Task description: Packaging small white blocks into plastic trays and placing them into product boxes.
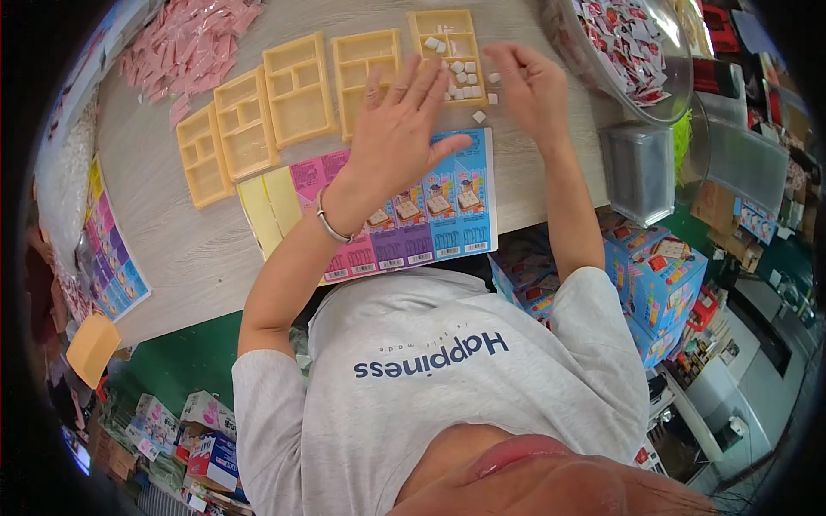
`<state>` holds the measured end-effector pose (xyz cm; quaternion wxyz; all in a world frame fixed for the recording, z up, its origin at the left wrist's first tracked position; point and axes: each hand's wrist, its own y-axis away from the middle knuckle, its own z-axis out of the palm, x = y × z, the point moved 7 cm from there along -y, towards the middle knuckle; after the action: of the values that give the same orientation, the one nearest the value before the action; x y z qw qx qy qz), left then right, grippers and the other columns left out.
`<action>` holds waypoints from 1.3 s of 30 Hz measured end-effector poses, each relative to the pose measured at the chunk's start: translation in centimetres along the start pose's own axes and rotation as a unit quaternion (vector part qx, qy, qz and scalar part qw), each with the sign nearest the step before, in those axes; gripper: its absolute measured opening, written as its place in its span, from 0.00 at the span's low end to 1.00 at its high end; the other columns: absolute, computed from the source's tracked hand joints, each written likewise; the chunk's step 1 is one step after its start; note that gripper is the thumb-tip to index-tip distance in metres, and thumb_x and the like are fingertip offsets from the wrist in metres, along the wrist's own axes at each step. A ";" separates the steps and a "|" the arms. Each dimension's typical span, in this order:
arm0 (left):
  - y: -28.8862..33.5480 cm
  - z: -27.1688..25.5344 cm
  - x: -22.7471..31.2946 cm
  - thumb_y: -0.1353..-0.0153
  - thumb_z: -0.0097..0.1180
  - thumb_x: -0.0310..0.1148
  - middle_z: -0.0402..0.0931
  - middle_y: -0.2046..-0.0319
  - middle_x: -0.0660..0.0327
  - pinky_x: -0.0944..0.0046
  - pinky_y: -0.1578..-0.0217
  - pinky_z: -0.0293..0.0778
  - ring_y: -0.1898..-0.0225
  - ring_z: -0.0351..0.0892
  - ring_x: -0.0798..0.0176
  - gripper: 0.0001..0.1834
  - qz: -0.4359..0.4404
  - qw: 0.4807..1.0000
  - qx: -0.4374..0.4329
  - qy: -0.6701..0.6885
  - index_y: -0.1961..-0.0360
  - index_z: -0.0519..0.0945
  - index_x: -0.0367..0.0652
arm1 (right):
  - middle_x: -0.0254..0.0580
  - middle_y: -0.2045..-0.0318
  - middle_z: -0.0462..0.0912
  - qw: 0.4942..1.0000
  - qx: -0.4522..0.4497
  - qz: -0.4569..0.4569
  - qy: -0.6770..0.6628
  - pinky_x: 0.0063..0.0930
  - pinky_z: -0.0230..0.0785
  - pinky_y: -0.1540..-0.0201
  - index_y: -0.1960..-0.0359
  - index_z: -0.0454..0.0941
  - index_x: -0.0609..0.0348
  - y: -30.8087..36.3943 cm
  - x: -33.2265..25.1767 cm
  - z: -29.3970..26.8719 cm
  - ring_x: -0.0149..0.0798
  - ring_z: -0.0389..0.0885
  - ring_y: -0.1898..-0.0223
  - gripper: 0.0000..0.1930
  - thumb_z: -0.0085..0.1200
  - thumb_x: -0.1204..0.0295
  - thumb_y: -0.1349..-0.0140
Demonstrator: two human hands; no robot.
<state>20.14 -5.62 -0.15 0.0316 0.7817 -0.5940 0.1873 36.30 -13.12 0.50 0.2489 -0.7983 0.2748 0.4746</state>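
Observation:
Flat and spread, my left hand (398,129) hovers over the printed card sheet (469,225), its fingertips at the edge of a pale yellow compartment tray (419,26). Small white cubes (470,79) sit in that tray, several in its lower compartment and a few higher up. My right hand (535,93) is just right of the tray, its fingers curled; whether they pinch anything is hidden. A loose white cube (479,116) lies on the table below the tray, and another white cube (494,77) is beside the curled fingers.
More yellow trays (301,116) stand in a row leftward. Pink sachets (185,43) are heaped at the far left. A clear tub (680,95) of red-and-white sachets and a stack of clear plastic boxes (638,172) occupy the right side. Blue cartons (658,279) stand below the table's right edge.

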 end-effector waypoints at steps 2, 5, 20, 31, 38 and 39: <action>-0.2 -0.4 -0.3 0.40 0.53 0.66 0.61 0.28 0.57 0.39 0.26 0.37 0.24 0.52 0.54 0.47 -0.015 1.000 0.008 -0.014 0.30 0.67 0.40 | 0.25 0.78 0.73 0.996 -0.029 0.002 -0.090 0.20 0.65 0.69 0.57 0.83 0.63 -0.3 -0.8 0.9 0.22 0.69 0.74 0.17 0.48 0.62 0.25; -0.2 -0.2 -0.4 0.40 0.53 0.67 0.61 0.28 0.55 0.39 0.27 0.38 0.24 0.52 0.53 0.48 -0.017 0.999 0.010 -0.037 0.30 0.66 0.38 | 0.24 0.75 0.68 0.980 -0.086 -0.008 -0.177 0.18 0.63 0.63 0.54 0.79 0.63 -0.8 -0.4 3.4 0.22 0.65 0.71 0.21 0.38 0.57 0.21; -0.6 0.3 -0.3 0.36 0.55 0.56 0.65 0.30 0.61 0.40 0.27 0.42 0.26 0.55 0.54 0.37 0.015 0.999 0.012 -0.040 0.32 0.70 0.45 | 0.26 0.73 0.68 0.949 0.014 0.020 -0.313 0.21 0.64 0.65 0.47 0.74 0.62 -1.8 3.6 -1.0 0.23 0.69 0.70 0.18 0.45 0.59 0.24; -0.4 1.9 1.2 0.39 0.55 0.62 0.60 0.27 0.61 0.40 0.27 0.42 0.24 0.52 0.57 0.45 0.015 1.000 -0.004 0.003 0.28 0.65 0.44 | 0.30 0.76 0.78 0.963 -0.148 -0.098 0.203 0.20 0.63 0.73 0.58 0.87 0.62 -1.1 0.1 0.2 0.24 0.73 0.77 0.11 0.67 0.70 0.40; -0.4 1.2 1.3 0.39 0.53 0.64 0.59 0.27 0.59 0.40 0.27 0.39 0.23 0.49 0.56 0.47 0.006 1.000 -0.014 -0.008 0.29 0.64 0.41 | 0.33 0.79 0.78 0.975 -0.104 -0.046 0.191 0.25 0.66 0.74 0.60 0.87 0.57 -1.1 0.9 -0.3 0.27 0.78 0.76 0.10 0.67 0.68 0.41; -0.3 0.8 1.2 0.39 0.53 0.65 0.59 0.27 0.58 0.39 0.27 0.39 0.23 0.49 0.55 0.47 -0.004 1.000 0.000 0.006 0.29 0.65 0.40 | 0.34 0.81 0.78 0.986 -0.072 -0.011 0.152 0.26 0.67 0.74 0.60 0.87 0.55 -1.5 1.0 -0.9 0.29 0.79 0.77 0.10 0.67 0.67 0.41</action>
<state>20.88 -6.88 -0.40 0.0359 0.7828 -0.5909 0.1916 38.29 -12.82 0.20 0.1512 -0.8800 0.2655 0.3636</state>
